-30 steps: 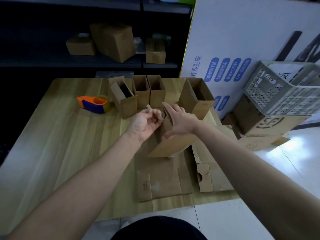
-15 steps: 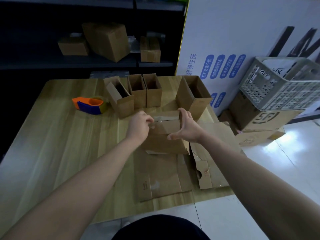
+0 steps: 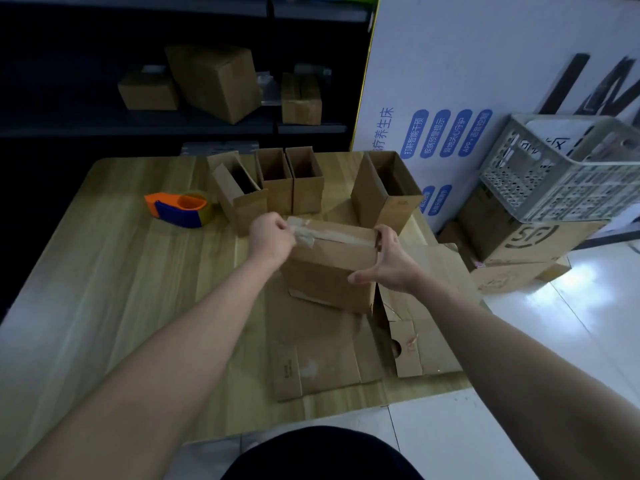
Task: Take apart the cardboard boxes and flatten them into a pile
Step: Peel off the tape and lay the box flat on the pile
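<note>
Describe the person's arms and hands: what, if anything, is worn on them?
The left hand and right hand are gloveless, with no watch or ring showing. Both arms are bare as far as the frame shows, without sleeves. A dark garment shows at the bottom edge.

1. Tape dispenser, orange and blue: left of centre, resting on wooden table.
2. Perforated pale plastic crate: right edge.
3. White board with blue printed labels: upper right.
4. Dark shelving: upper left.
5. White tiled floor: lower right.
</note>
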Motion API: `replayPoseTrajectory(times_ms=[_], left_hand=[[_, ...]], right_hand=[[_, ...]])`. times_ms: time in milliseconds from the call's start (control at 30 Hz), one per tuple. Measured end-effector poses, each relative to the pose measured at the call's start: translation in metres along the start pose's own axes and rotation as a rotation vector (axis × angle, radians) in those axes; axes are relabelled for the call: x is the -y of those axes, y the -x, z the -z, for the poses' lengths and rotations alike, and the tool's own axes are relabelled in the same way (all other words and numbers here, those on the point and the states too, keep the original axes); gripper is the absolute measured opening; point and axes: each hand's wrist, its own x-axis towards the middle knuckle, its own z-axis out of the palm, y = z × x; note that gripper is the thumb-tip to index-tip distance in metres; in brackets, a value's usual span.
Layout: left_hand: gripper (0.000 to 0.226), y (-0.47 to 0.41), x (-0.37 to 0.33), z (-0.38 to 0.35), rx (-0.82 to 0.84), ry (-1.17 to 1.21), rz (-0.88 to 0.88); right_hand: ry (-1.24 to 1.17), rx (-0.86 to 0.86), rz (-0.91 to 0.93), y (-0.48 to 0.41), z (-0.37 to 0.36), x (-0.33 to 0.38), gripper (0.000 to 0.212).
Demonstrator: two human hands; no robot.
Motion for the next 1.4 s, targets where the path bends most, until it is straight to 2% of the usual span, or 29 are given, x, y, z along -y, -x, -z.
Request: replayPoseTrajectory(times_ms=[67,133,200,267,333,400,500,600,667,733,800,900,1067,1200,1267,1300,1333,1400], left_hand=[[0.004,-0.005,0.016,0.014,-0.11,0.066,0.109],[0.009,-0.007,0.03,0.023,-0.155,0.152,0.19],[0.006,-0.003,0.038,0.02,-0.13,0.185,0.182],[0.006,0.003,0.037,0.011,-0.075,0.181,0.125],[0.008,0.006,0.033,0.005,-0.046,0.152,0.057],[0.013,0.006,0.03,0.002,-0.015,0.108,-0.003],[0.029,0.007,0.029,0.003,0.141,0.077,-0.041],[0.053,0.015,0.019,0.0,0.193,-0.192,-0.098],[0.055,0.019,0.016,-0.006,0.128,-0.344,-0.154],[0.026,0.017,0.017,-0.006,0.063,-0.285,-0.197],[0.005,0.009,0.024,0.005,-0.007,-0.02,-0.059],[0.011,0.005,0.033,0.023,-0.093,0.442,0.212],[0.02,-0.005,0.061,0.059,-0.372,0.791,0.497],[0.028,-0.011,0.092,0.073,-0.516,0.847,0.576],[0.017,-0.012,0.103,0.075,-0.622,0.848,0.627],[0.014,-0.011,0.109,0.081,-0.704,0.798,0.637],[0.019,-0.01,0.117,0.088,-0.771,0.698,0.644],[0.025,-0.007,0.141,0.099,-0.786,0.444,0.577]], right_hand=[[0.0,0.003,-0.035,0.003,0.0,-0.009,0.109],[0.07,0.09,-0.087,0.002,0.0,-0.012,0.114],[0.329,0.186,-0.129,-0.002,-0.001,-0.008,0.119],[0.633,0.219,-0.088,-0.01,-0.004,0.005,0.124],[0.77,0.254,-0.025,-0.015,-0.012,0.021,0.129],[0.773,0.277,-0.009,-0.02,-0.023,0.032,0.131],[0.736,0.23,-0.016,-0.023,-0.039,0.037,0.128],[0.749,0.17,0.008,-0.021,-0.049,0.043,0.124],[0.751,0.152,0.024,-0.019,-0.053,0.045,0.121],[0.717,0.137,0.038,-0.017,-0.05,0.044,0.118],[0.661,0.128,0.057,-0.016,-0.044,0.042,0.113],[0.629,0.096,0.11,-0.016,-0.038,0.052,0.111],[0.6,0.088,0.198,-0.02,-0.029,0.071,0.111],[0.572,0.077,0.238,-0.024,-0.029,0.078,0.113],[0.548,0.1,0.246,-0.027,-0.035,0.081,0.113],[0.528,0.098,0.232,-0.028,-0.035,0.079,0.113],[0.515,0.081,0.206,-0.028,-0.033,0.076,0.114],[0.524,0.022,0.145,-0.03,-0.027,0.069,0.114]])
